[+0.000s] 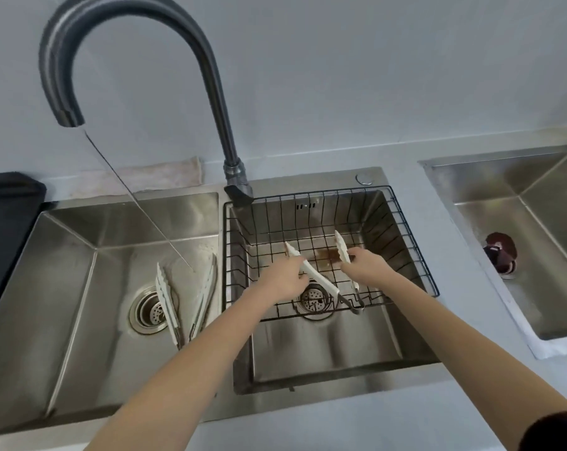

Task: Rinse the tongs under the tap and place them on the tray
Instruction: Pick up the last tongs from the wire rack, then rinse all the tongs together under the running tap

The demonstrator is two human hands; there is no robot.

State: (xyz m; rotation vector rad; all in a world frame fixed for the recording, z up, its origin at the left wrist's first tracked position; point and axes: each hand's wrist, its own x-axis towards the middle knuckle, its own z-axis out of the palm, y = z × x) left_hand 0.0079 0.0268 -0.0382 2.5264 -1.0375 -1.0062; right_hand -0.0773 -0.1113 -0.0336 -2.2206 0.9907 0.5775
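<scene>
Both hands work inside the black wire basket (402,242) that sits in the right basin of the steel double sink (324,349). Left hand (283,279) pinches one white-tipped arm of the metal tongs (318,281) between thumb and fingers; right hand (365,265) is closed round the other arm, so the tongs stand spread apart, their hinge low against the basket's near edge. A second pair of white tongs (184,297) lies in the left basin beside the round drain (148,310), where a thin stream from the curved dark tap (70,115) lands.

Judging by this, the pair in hand is being set down (the basket seemingly serving as the tray). To do it well, let the arms close a little, lay the whole length flat on the wires so no tip pokes through, and release the hinge end last. A brownish stain (329,253) marks the basin floor beneath; keeping the tips on the wire keeps them off it.
</scene>
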